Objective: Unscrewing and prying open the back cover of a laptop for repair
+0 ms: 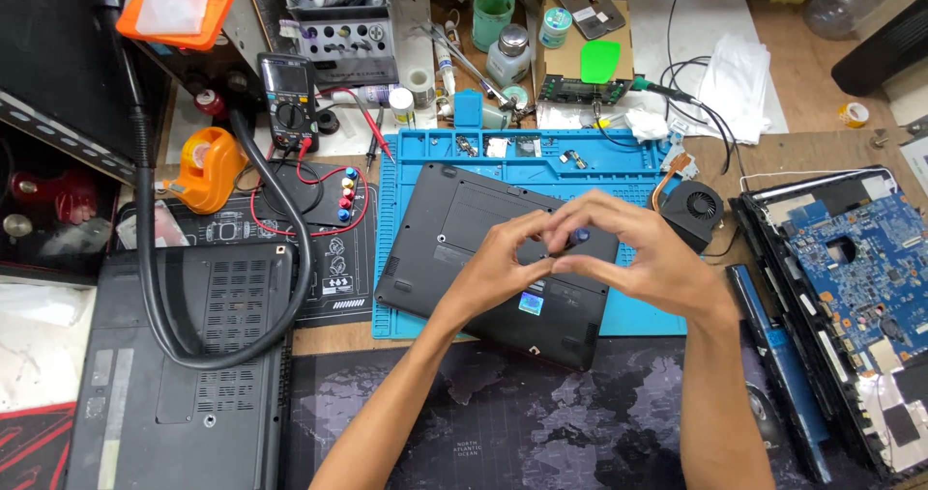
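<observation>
Together, the left hand [498,263] and right hand [633,253] met above the upturned black plastic laptop [454,229] on the blue silicone mat [416,161], fingers pinched shut on a small blue-tipped part [581,235].

Dark mat [503,422] offers free room — fan [696,210] and hose [280,287] flank it.

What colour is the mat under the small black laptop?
Blue: the work mat under the upside-down laptop is bright blue, seen clearly in the head view.

Both hands [570,258] pinch something small over upturned laptop [464,229].
</observation>
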